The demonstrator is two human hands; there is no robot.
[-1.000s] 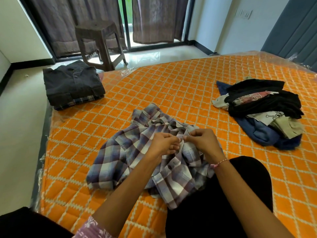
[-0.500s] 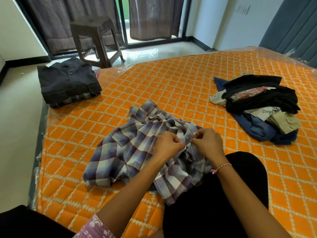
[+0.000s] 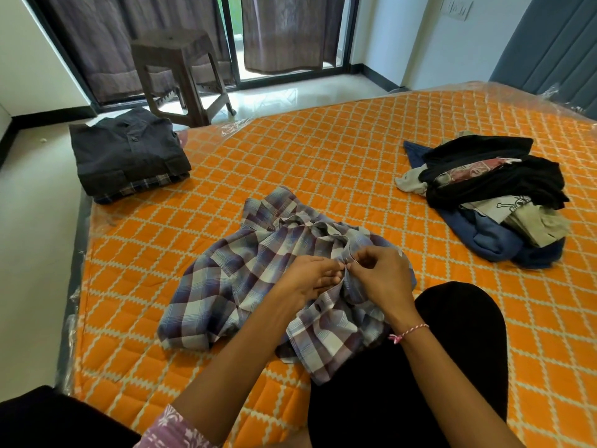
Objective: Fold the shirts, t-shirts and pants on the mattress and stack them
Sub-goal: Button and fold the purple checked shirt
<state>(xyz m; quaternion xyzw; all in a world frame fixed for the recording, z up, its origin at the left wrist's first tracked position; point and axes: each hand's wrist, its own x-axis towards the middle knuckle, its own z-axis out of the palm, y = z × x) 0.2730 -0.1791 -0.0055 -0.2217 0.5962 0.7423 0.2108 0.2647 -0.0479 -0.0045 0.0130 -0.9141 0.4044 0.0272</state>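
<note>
No readable text, labels or numbers appear anywhere.

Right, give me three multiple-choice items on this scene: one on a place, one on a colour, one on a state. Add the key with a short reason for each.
1. Where does the folded stack lie on the mattress?
A. at its far left corner
B. beside the person's knee
C. under the unfolded pile

2. What colour is the garment on top of that stack?
A. orange
B. dark grey
C. white

3. What are the left hand and right hand doing with the plaid shirt?
A. resting flat, apart from it
B. both pinching its front edge together
C. lifting it clear off the mattress

Key:
1 A, it sits at the far left corner, near the stool.
2 B, a dark grey shirt covers a checked one.
3 B, fingertips of both hands meet on the fabric, while the shirt lies crumpled on the mattress.
</note>
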